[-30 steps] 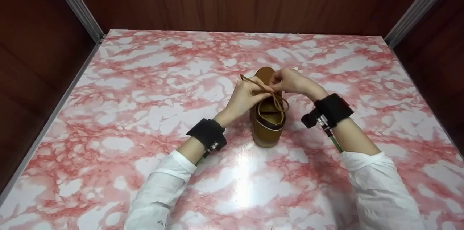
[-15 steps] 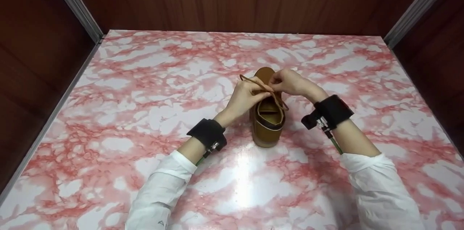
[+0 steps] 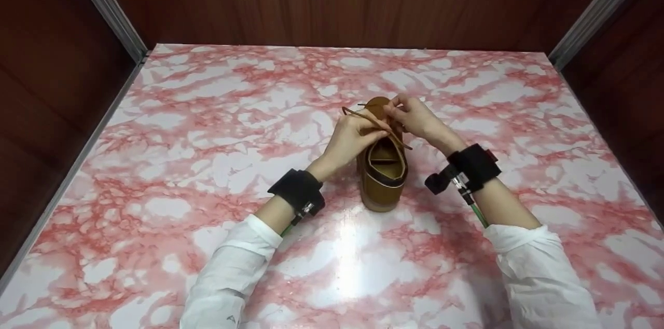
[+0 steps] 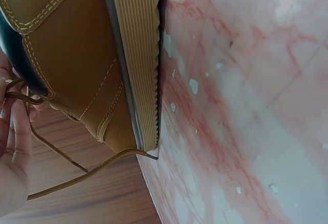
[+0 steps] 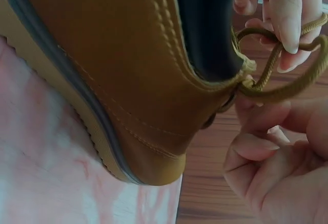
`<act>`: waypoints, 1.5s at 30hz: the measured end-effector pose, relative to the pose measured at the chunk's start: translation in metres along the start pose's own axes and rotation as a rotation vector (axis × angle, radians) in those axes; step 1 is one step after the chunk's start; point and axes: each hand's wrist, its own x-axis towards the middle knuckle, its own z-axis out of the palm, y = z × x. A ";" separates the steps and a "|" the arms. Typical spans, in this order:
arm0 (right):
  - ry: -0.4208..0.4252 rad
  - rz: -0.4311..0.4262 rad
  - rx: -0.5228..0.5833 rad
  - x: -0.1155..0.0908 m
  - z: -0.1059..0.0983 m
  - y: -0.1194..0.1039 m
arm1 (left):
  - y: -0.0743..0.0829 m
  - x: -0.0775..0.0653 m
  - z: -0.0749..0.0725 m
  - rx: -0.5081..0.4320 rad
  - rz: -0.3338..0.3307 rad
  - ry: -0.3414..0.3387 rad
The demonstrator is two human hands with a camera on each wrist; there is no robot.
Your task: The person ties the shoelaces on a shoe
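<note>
A brown lace-up boot (image 3: 384, 191) stands upright on the table, toe away from me, its dark padded collar (image 5: 207, 29) showing in the right wrist view. My left hand (image 3: 353, 137) pinches the brown shoelace (image 5: 307, 83) above the boot's opening, thumb against index finger. A length of lace loops over the back of that hand. My right hand (image 3: 417, 119) is just beyond, over the front of the boot, thumb and curled index finger at the lace by the eyelets. In the left wrist view a lace end (image 4: 118, 157) hangs past the toe. The fingers partly hide the crossing.
The tabletop (image 3: 207, 163) has a red and white marbled pattern. Dark wood panels (image 3: 332, 2) enclose it at the back and both sides, with grey metal strips (image 3: 109, 7) at the corners. Black straps (image 3: 296, 191) with cabled cameras are on both wrists.
My right hand has moved slightly forward toward the toe, away from my left fingers. The lace loop right of the opening has narrowed, and a lace end now shows near the toe. My left hand stays put.
</note>
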 end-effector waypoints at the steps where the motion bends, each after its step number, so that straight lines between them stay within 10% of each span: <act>1: 0.008 0.009 0.021 0.000 0.001 -0.001 | 0.000 0.000 0.000 0.000 -0.008 -0.003; 10: -0.003 -0.025 0.382 0.015 -0.002 0.039 | -0.009 -0.001 0.000 -0.004 -0.040 -0.014; 20: -0.201 0.144 0.646 -0.003 -0.012 0.025 | -0.023 -0.002 0.001 0.026 -0.036 -0.024; 28: -0.224 0.065 0.538 -0.005 -0.013 0.033 | -0.002 -0.001 -0.004 -0.013 -0.071 -0.008; 45: -0.102 -0.006 0.384 0.003 -0.012 0.071 | -0.031 0.000 0.003 0.041 -0.061 -0.016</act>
